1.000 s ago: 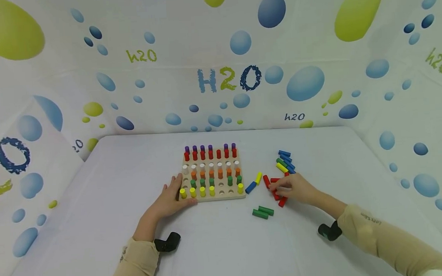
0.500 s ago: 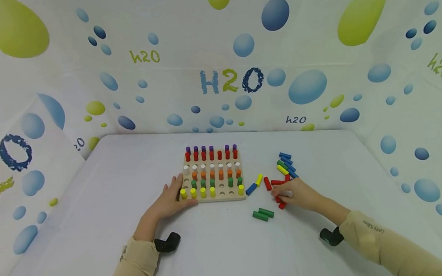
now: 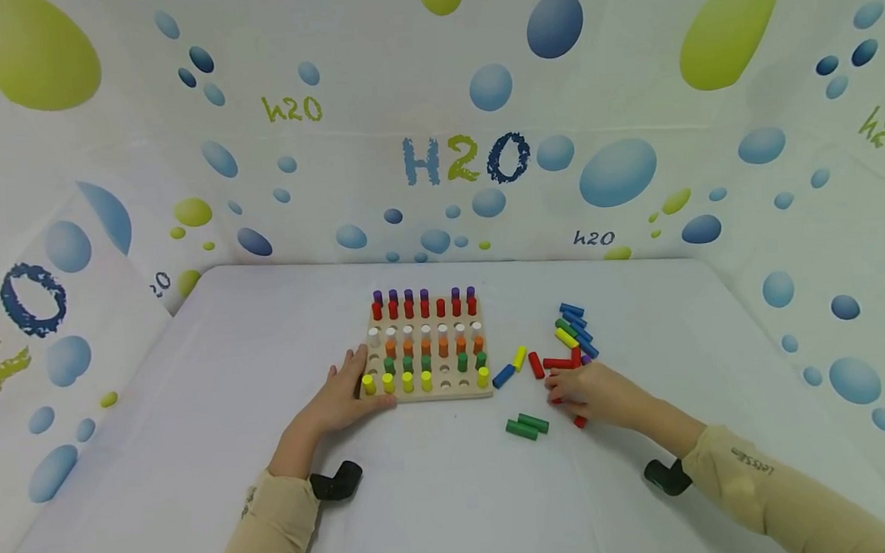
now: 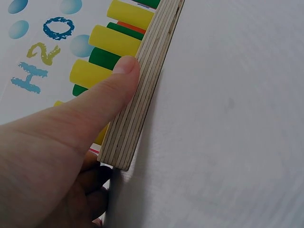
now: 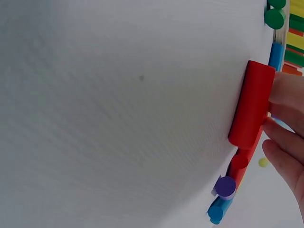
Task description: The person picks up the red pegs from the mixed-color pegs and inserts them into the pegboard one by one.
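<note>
A wooden pegboard [image 3: 426,397] stands on the table with rows of purple, red, white, orange, green and yellow pegs. My left hand [image 3: 338,403] holds its front left corner; the thumb [image 4: 126,66] lies on the front edge, the other fingers along the left side. To the board's right, my right hand [image 3: 595,395] is down among loose red pegs [image 3: 557,363]. One red peg [image 5: 251,104] lies close by its fingers, and a purple peg [image 5: 225,187] shows farther off. Whether the fingertips pinch a peg is hidden.
Two green pegs [image 3: 527,426] lie nearer me. Next to the board are a blue peg [image 3: 504,376] and a yellow peg [image 3: 519,358]. Several blue pegs [image 3: 576,320], with a green and a yellow one, lie behind my right hand. Several board holes [image 3: 446,384] hold no peg.
My right hand has shifted slightly right among the red pegs, some of which now lie differently. A purple peg has come into sight behind it. My left hand stays at the board's corner.
</note>
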Demonstrator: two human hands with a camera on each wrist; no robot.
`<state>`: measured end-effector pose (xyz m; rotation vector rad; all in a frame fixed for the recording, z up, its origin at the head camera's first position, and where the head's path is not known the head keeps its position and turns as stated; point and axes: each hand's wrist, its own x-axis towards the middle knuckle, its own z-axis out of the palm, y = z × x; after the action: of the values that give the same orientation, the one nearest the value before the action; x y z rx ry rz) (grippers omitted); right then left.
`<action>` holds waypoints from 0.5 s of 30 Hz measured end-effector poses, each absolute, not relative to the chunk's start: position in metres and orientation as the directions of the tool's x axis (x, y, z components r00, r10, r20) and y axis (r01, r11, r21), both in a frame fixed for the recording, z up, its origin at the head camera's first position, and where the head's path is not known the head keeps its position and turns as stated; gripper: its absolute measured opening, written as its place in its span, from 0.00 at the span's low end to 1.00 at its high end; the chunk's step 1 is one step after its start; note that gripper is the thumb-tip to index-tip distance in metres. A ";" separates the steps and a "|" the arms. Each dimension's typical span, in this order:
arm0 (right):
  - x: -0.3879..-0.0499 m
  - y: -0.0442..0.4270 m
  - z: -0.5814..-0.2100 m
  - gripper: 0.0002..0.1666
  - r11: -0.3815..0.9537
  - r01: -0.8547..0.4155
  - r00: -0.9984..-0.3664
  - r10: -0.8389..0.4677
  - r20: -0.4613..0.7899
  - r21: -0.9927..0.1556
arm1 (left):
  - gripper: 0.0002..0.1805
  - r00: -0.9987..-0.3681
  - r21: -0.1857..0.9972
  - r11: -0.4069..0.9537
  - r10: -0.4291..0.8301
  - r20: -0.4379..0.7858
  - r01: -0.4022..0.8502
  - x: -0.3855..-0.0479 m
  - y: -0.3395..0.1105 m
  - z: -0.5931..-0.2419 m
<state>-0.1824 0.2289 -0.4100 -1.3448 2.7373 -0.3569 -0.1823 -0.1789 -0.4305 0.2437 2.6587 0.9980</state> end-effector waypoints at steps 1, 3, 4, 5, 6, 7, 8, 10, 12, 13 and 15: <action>-0.182 0.229 -0.410 0.13 0.590 -0.776 -0.611 -0.791 0.034 -0.222 | 0.60 -0.943 0.664 0.746 0.258 -0.208 0.058 -0.183 -0.179 -0.431; -0.180 0.228 -0.409 0.14 0.594 -0.782 -0.608 -0.794 0.024 -0.191 | 0.60 -0.943 0.664 0.745 0.259 -0.207 0.059 -0.183 -0.179 -0.431; -0.180 0.228 -0.409 0.14 0.592 -0.787 -0.604 -0.796 0.025 -0.176 | 0.60 -0.943 0.665 0.745 0.260 -0.207 0.059 -0.183 -0.179 -0.431; -0.179 0.228 -0.409 0.15 0.590 -0.792 -0.600 -0.799 0.024 -0.156 | 0.60 -0.943 0.666 0.744 0.261 -0.205 0.061 -0.183 -0.179 -0.431; -0.179 0.228 -0.409 0.15 0.586 -0.799 -0.594 -0.804 0.026 -0.138 | 0.60 -0.943 0.666 0.743 0.263 -0.204 0.063 -0.183 -0.179 -0.432; -0.179 0.228 -0.409 0.15 0.581 -0.805 -0.588 -0.808 0.030 -0.122 | 0.60 -0.943 0.667 0.742 0.264 -0.203 0.064 -0.183 -0.179 -0.432; -0.179 0.228 -0.409 0.14 0.578 -0.808 -0.584 -0.811 0.032 -0.111 | 0.60 -0.943 0.666 0.743 0.262 -0.204 0.062 -0.183 -0.179 -0.432; -0.179 0.228 -0.409 0.14 0.575 -0.812 -0.580 -0.814 0.034 -0.100 | 0.60 -0.944 0.667 0.743 0.263 -0.201 0.064 -0.183 -0.179 -0.432; -0.179 0.228 -0.408 0.14 0.576 -0.811 -0.582 -0.813 0.035 -0.108 | 0.60 -0.944 0.667 0.742 0.262 -0.200 0.064 -0.183 -0.179 -0.432; -0.180 0.228 -0.408 0.14 0.578 -0.808 -0.585 -0.810 0.036 -0.116 | 0.60 -0.944 0.668 0.741 0.262 -0.200 0.064 -0.184 -0.179 -0.432; -0.180 0.228 -0.409 0.14 0.584 -0.800 -0.594 -0.803 0.040 -0.138 | 0.60 -0.944 0.668 0.742 0.262 -0.199 0.065 -0.183 -0.180 -0.433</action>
<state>-0.1803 0.2283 -0.4085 -1.4030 2.7725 -0.2213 -0.1834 -0.1797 -0.4326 0.2558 2.6625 1.0055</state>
